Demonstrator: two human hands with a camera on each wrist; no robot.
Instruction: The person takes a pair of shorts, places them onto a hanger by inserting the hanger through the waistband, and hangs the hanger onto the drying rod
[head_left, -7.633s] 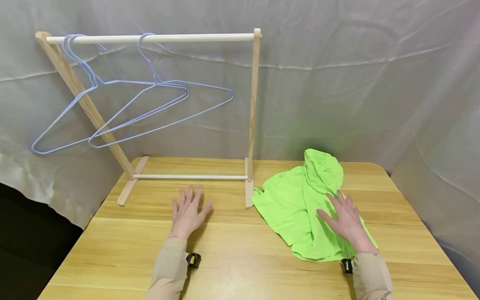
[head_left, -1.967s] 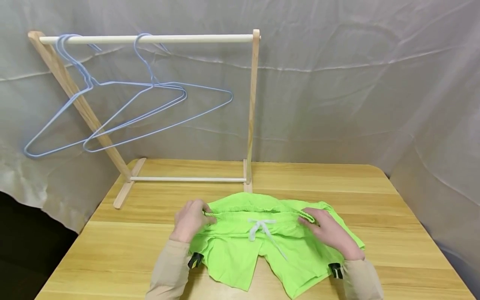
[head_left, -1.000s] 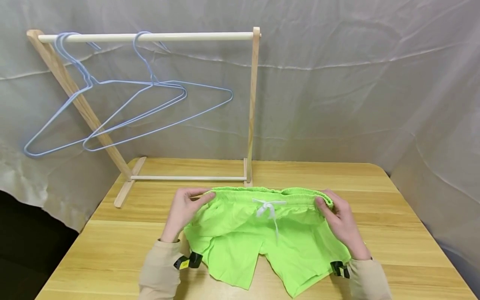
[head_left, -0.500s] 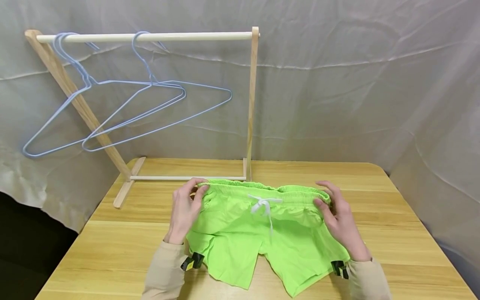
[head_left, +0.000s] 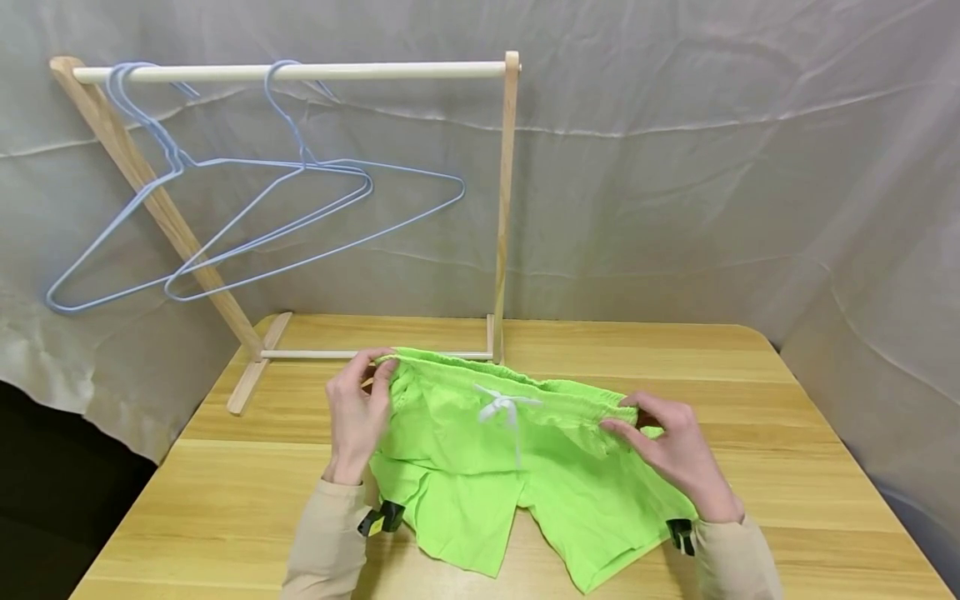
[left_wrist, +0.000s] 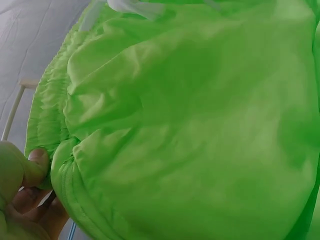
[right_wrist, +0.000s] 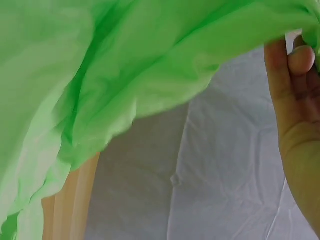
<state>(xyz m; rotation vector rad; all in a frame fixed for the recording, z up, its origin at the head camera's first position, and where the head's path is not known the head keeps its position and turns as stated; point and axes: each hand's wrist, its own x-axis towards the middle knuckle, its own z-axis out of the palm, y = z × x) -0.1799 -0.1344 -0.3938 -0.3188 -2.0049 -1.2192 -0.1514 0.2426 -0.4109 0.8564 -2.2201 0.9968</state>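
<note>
Neon green drawstring shorts (head_left: 487,467) are held by the waistband, which is lifted toward the rack while the legs hang down to the table. A white drawstring bow (head_left: 501,407) sits at the front of the waistband. My left hand (head_left: 358,417) pinches the waistband's left end between thumb and fingers; the left wrist view shows the thumb (left_wrist: 37,162) on the gathered elastic. At the other end, my right hand (head_left: 678,446) pinches the waistband, a little lower than the left. In the right wrist view, cloth partly hides the fingertips.
A wooden clothes rack (head_left: 506,208) stands at the back left of the wooden table (head_left: 787,467). From its white rail (head_left: 397,72) hang several blue wire hangers (head_left: 307,167). A grey curtain (head_left: 712,183) closes off the back and sides.
Earlier the shorts lay crumpled at the right with both hands empty. Then the waistband was taken up at both ends; lately its left end rose and moved left, and the right end moved left and lower.
</note>
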